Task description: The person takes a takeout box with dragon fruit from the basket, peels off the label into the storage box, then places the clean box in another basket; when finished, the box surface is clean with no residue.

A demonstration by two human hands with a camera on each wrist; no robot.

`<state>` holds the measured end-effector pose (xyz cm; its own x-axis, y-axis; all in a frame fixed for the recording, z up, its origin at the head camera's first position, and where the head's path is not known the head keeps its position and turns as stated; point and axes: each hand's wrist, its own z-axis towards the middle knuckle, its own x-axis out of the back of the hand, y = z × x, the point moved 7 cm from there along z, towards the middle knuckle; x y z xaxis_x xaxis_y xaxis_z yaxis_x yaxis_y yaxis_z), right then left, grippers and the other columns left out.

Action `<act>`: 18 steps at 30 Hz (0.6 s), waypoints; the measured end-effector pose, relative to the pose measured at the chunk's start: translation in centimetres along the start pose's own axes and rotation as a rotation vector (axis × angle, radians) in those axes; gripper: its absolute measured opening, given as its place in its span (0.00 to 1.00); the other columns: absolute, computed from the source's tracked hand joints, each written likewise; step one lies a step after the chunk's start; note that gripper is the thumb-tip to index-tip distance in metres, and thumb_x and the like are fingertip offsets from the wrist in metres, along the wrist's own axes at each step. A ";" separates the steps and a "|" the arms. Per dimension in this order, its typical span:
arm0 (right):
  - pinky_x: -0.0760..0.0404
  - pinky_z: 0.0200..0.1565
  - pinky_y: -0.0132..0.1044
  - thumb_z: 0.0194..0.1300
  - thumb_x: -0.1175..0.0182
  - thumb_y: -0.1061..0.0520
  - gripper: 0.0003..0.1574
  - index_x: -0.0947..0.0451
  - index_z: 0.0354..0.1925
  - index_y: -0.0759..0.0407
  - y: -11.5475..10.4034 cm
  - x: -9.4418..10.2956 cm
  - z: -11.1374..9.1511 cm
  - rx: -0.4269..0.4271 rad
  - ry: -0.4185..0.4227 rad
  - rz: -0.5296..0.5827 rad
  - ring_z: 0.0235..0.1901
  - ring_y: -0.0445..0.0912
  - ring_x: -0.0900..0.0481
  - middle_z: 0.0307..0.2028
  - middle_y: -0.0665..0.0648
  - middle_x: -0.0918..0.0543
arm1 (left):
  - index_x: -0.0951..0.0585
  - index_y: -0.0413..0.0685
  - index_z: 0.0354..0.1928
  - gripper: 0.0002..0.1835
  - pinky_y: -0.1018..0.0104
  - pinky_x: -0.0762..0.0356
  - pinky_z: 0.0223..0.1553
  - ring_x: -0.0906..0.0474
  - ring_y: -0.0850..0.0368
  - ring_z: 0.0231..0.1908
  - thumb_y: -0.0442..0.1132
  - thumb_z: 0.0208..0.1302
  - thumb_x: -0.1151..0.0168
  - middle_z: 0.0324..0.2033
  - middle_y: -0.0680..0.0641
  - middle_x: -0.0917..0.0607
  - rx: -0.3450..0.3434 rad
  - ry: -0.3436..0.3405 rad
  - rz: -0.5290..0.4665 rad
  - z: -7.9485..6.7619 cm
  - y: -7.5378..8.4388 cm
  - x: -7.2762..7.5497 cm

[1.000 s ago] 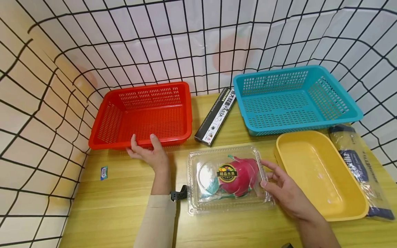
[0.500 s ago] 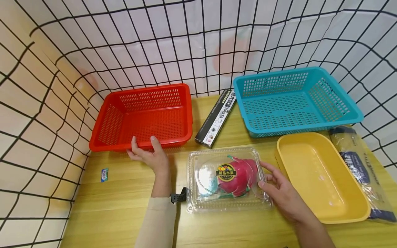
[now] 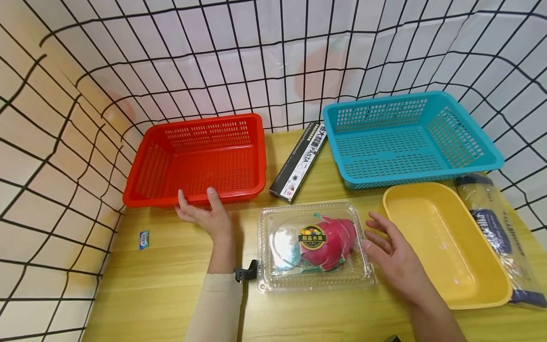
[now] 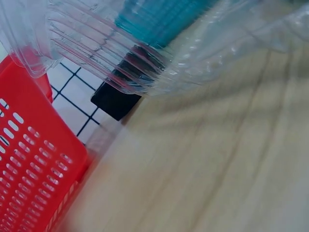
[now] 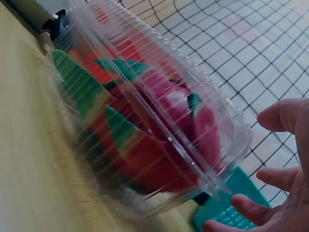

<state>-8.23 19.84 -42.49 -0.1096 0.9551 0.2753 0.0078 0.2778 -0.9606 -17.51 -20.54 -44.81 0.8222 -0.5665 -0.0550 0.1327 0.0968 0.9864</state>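
A clear plastic clamshell box (image 3: 279, 280) with a black label sits in the middle of the wooden table, lid down. Inside it lies a pink dragon fruit (image 3: 331, 247) with green-tipped scales. My right hand (image 3: 395, 259) is just off the box's right edge, fingers spread and holding nothing; the right wrist view shows a gap between its fingers (image 5: 251, 209) and the plastic. At the front rim of the red basket (image 3: 196, 171), my left hand (image 3: 209, 218) has its fingers loosely bent, thumb up, nothing in it. The left wrist view does not show that hand.
Behind the clamshell lies a black and white pasta box (image 3: 297, 162). A teal basket (image 3: 397, 152) stands back right, a yellow tray (image 3: 444, 247) to the right, a plastic pack (image 3: 497, 232) beyond it. A small wrapped packet (image 3: 144, 240) lies at left. Black wire mesh (image 3: 282, 61) surrounds the table.
My right hand has let go of the clamshell's right edge and moved slightly right, away from it. The left hand stays at the red basket's front rim.
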 end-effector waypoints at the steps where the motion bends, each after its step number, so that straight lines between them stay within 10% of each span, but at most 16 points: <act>1: 0.25 0.52 0.17 0.75 0.44 0.61 0.40 0.47 0.78 0.58 -0.3 0.1 0.1 0.017 0.015 -0.017 0.59 0.24 0.28 0.68 0.63 0.35 | 0.46 0.52 0.77 0.39 0.42 0.50 0.78 0.63 0.45 0.80 0.43 0.70 0.38 0.78 0.41 0.61 -0.008 0.002 0.005 -0.1 0.1 0.1; 10: 0.34 0.63 0.15 0.71 0.38 0.61 0.36 0.34 0.74 0.50 -3.7 0.0 1.5 0.133 0.081 -0.132 0.67 0.32 0.35 0.67 0.51 0.33 | 0.46 0.53 0.75 0.40 0.52 0.59 0.79 0.60 0.52 0.79 0.42 0.67 0.35 0.78 0.43 0.56 -0.075 0.003 0.036 -0.1 0.0 2.7; 18: 0.37 0.64 0.74 0.66 0.32 0.55 0.31 0.25 0.66 0.50 -6.5 -1.8 3.5 0.207 -0.024 -0.347 0.71 0.58 0.39 0.70 0.56 0.33 | 0.29 0.37 0.60 0.24 0.48 0.50 0.72 0.50 0.51 0.70 0.35 0.63 0.37 0.65 0.40 0.41 -0.372 -0.198 -0.020 -2.2 4.0 3.0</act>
<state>-11.52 16.00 -36.88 -0.0936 0.8049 0.5860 -0.2340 0.5543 -0.7988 -13.25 -20.06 -41.37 0.7001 -0.7140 -0.0067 0.3677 0.3525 0.8606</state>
